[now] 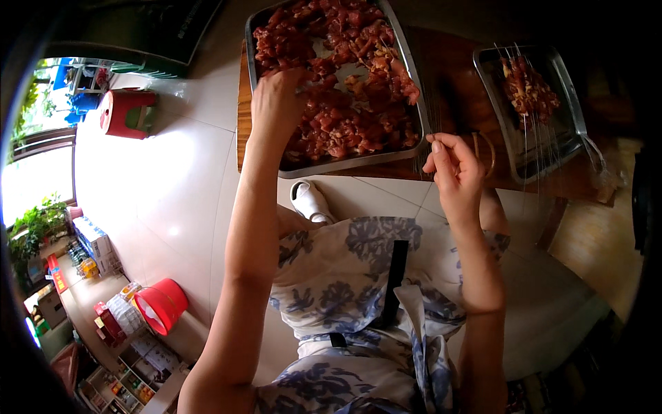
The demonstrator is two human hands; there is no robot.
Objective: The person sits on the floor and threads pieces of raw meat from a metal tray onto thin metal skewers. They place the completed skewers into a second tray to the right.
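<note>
A large metal tray (324, 168) full of raw, reddish meat pieces (331, 121) lies at the top middle. Over its left side my left hand (279, 103) reaches down, fingers curled into the meat; its fingertips are partly hidden there. At the tray's near right corner my right hand (455, 164) is closed in a pinch, thumb against forefinger. Thin metal skewers (432, 103) run beside the tray at those fingertips, and one seems to be between them. In a smaller metal tray (488, 76) at the right, threaded meat (529, 93) sits on several skewers.
Both trays rest on a brown wooden table (448, 65). A red stool (124, 112) stands on the tiled floor at far left. Lower left are a red bucket (162, 305) and shelves (131, 386) with small goods. My white shoe (310, 201) shows below the large tray.
</note>
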